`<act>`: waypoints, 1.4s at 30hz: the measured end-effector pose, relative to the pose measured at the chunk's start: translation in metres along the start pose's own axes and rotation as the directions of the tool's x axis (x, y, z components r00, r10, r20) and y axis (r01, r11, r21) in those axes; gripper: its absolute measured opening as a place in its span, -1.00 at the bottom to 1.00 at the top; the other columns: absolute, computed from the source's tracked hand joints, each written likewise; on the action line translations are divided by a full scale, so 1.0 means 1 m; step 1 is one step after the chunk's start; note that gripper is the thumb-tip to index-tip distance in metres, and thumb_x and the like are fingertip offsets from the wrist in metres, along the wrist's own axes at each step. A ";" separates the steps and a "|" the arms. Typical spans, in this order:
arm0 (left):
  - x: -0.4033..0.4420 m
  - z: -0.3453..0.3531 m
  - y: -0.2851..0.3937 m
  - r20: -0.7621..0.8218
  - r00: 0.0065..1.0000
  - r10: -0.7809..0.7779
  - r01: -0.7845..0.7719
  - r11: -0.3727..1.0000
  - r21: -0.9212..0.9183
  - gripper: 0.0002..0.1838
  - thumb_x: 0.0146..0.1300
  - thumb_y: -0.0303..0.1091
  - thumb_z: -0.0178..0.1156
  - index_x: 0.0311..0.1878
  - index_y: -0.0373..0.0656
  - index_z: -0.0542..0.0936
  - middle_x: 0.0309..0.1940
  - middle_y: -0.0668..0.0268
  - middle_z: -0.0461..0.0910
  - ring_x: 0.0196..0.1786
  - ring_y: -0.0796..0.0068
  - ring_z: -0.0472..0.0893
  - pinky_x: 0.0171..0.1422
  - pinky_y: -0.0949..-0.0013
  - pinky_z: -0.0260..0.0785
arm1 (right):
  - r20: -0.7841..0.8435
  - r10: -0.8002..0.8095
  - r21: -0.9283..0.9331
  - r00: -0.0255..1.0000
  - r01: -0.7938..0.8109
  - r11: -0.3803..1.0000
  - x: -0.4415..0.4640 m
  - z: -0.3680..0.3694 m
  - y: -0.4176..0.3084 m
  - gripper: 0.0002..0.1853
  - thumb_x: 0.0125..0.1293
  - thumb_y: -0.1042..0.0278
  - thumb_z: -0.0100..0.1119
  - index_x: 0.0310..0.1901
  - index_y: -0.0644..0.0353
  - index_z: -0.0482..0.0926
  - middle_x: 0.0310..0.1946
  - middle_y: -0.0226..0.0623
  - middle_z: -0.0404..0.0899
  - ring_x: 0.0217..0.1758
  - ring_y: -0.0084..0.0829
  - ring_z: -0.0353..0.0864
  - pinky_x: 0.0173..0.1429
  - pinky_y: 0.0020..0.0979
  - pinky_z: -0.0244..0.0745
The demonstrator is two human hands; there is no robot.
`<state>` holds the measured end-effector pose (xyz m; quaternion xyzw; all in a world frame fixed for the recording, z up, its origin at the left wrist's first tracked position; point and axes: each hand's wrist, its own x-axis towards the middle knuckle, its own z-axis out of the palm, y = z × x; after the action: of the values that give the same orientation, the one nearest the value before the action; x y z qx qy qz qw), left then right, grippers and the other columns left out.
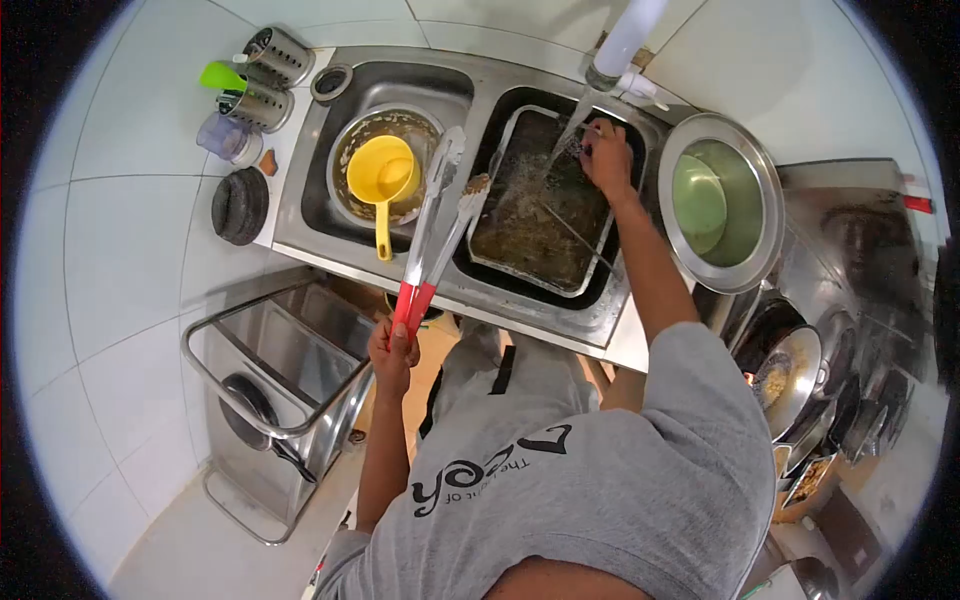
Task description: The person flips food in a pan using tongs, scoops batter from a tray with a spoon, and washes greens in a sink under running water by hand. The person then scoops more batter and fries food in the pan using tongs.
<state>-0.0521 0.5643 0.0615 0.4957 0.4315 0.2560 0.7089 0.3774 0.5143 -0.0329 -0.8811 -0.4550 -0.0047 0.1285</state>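
Observation:
My left hand [396, 355] is closed round the red handles of a pair of metal tongs [437, 230]. The tongs point up over the divider between the two basins, their arms slightly apart, with brownish residue on one tip. My right hand [607, 158] reaches into the right basin, fingers curled beside the running water [570, 135]. Something small and dark shows at its fingertips, too unclear to name. Beneath it lies a rectangular baking tray [530, 215] holding murky water. A thin metal rod [580, 240] leans across the tray's right side.
In the left basin, a yellow dipper [383, 215] rests in a soiled metal bowl [340, 150]. A large metal basin [765, 235] with a green bowl [698, 205] stands right of the sink. Pans [797, 365] are stacked lower right; a metal rack [280, 350] stands left.

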 end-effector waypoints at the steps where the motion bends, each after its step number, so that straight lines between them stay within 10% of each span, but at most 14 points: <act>1: 0.000 0.004 -0.002 0.006 1.000 0.001 -0.001 1.000 0.005 -0.63 0.26 -0.11 0.06 -0.53 -0.05 0.18 -0.78 0.46 0.21 -0.78 0.75 0.17 -0.72 0.62 -0.05 | -0.092 -0.016 0.050 0.996 0.021 0.999 -0.009 -0.005 0.002 -0.73 -0.19 0.40 0.35 -0.42 0.17 0.46 -0.13 -0.21 0.38 -0.03 -0.16 0.33 -0.05 -0.20 0.39; 3: -0.002 0.006 -0.007 0.017 1.000 -0.002 0.002 1.000 0.022 -0.61 0.26 -0.12 0.07 -0.55 -0.05 0.17 -0.78 0.47 0.21 -0.78 0.75 0.18 -0.72 0.62 -0.04 | -0.268 -0.032 0.148 0.963 0.074 0.986 -0.026 -0.017 0.001 -0.76 -0.17 0.44 0.32 -0.49 0.19 0.41 -0.30 -0.16 0.47 -0.10 -0.07 0.40 -0.12 -0.22 0.40; 7: -0.011 0.000 -0.028 0.034 0.999 -0.019 0.017 0.997 0.081 -0.59 0.21 -0.08 0.13 -0.56 -0.05 0.17 -0.78 0.48 0.20 -0.77 0.75 0.18 -0.71 0.62 -0.04 | 0.170 0.417 0.535 0.893 -0.439 0.722 -0.072 -0.061 -0.027 -0.68 -0.14 0.41 0.27 -0.37 0.25 0.34 -0.40 0.07 0.48 -0.21 0.01 0.46 -0.20 -0.23 0.34; 11: -0.025 -0.007 -0.050 0.016 0.999 -0.043 0.042 0.996 0.075 -0.59 0.19 -0.10 0.15 -0.57 -0.04 0.17 -0.77 0.49 0.22 -0.76 0.76 0.18 -0.69 0.63 -0.03 | -0.166 0.256 0.561 0.952 -0.122 0.819 -0.124 -0.055 -0.050 -0.72 -0.09 0.48 0.22 -0.33 0.21 0.33 -0.36 -0.08 0.41 -0.46 -0.16 0.48 -0.36 -0.28 0.34; 12: -0.027 -0.012 -0.059 0.020 0.998 -0.056 0.054 0.995 0.082 -0.61 0.17 -0.09 0.17 -0.54 -0.06 0.23 -0.76 0.50 0.23 -0.74 0.76 0.20 -0.68 0.63 -0.02 | -0.223 0.123 0.453 0.967 -0.009 0.891 -0.135 -0.043 -0.051 -0.70 -0.09 0.49 0.21 -0.26 0.20 0.38 -0.22 -0.11 0.41 -0.25 -0.18 0.52 -0.21 -0.29 0.41; 24: -0.037 -0.054 -0.121 -0.012 0.998 -0.060 0.060 0.928 0.369 -0.56 0.00 -0.35 0.33 -0.68 -0.05 0.20 -0.72 0.55 0.20 -0.63 0.78 0.16 -0.57 0.60 0.02 | 0.213 -0.281 0.236 0.936 0.230 0.944 -0.125 0.031 -0.142 -0.67 -0.11 0.40 0.22 -0.20 0.09 0.58 -0.06 -0.21 0.37 0.05 -0.21 0.34 0.04 -0.24 0.42; 31: -0.039 -0.058 -0.150 -0.094 0.984 -0.154 0.158 0.987 0.035 -0.66 0.04 -0.47 0.21 -0.64 -0.05 0.22 -0.69 0.54 0.23 -0.61 0.78 0.18 -0.54 0.62 0.03 | 0.133 -0.534 0.465 0.835 0.423 0.778 -0.147 0.065 -0.144 -0.76 -0.07 0.42 0.17 -0.27 0.05 0.61 -0.15 -0.26 0.38 -0.10 -0.26 0.36 -0.09 -0.24 0.44; 42: -0.031 -0.065 -0.156 -0.120 0.985 -0.123 0.135 0.987 0.092 -0.70 -0.03 -0.57 0.16 -0.62 -0.06 0.22 -0.66 0.51 0.24 -0.62 0.74 0.22 -0.54 0.60 0.08 | -0.001 -0.618 0.194 0.786 0.606 0.771 -0.129 0.071 -0.147 -0.95 -0.01 0.37 0.11 -0.49 0.11 0.49 -0.37 -0.34 0.34 -0.25 -0.32 0.36 -0.30 -0.32 0.39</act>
<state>-0.1340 0.5124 -0.0806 0.4861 0.5146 0.2156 0.6726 0.1758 0.5087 -0.0854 -0.6691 -0.7190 0.0233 0.1864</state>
